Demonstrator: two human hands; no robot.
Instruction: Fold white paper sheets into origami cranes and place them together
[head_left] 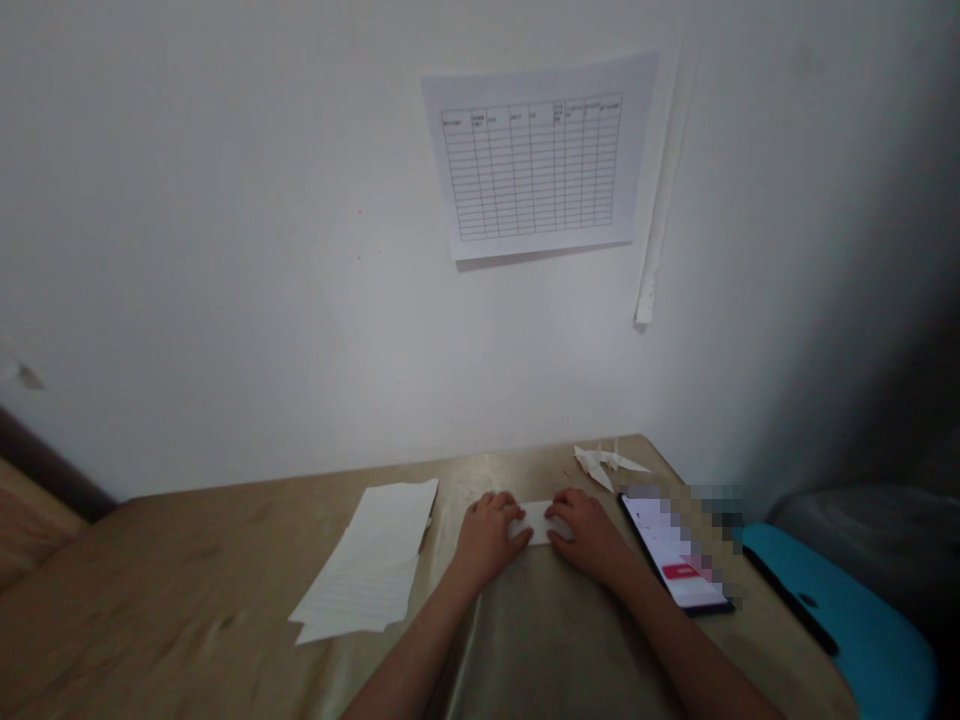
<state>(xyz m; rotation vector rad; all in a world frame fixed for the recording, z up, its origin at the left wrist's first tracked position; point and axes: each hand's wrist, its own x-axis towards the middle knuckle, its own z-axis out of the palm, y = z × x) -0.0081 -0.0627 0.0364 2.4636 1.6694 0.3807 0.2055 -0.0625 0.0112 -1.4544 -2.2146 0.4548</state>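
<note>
Left hand (486,540) and right hand (589,535), fingers curled narrow, press evenly on opposite ends of a white paper strip (538,522), which lies flat on the table (187,570) between a paper stack (367,560) and phone (671,550).

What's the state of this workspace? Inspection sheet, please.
surface: tan cloth-covered table, creased
job's things: small folded white paper, touched by both hands
clutter: stack of white paper sheets left of the hands; folded paper figure at the far edge; smartphone right, screen lit
grippers: left hand and right hand on either end of the paper
cables: nothing seen
surroundings: gridded paper chart on the wall; blue object beside the table, right
</note>
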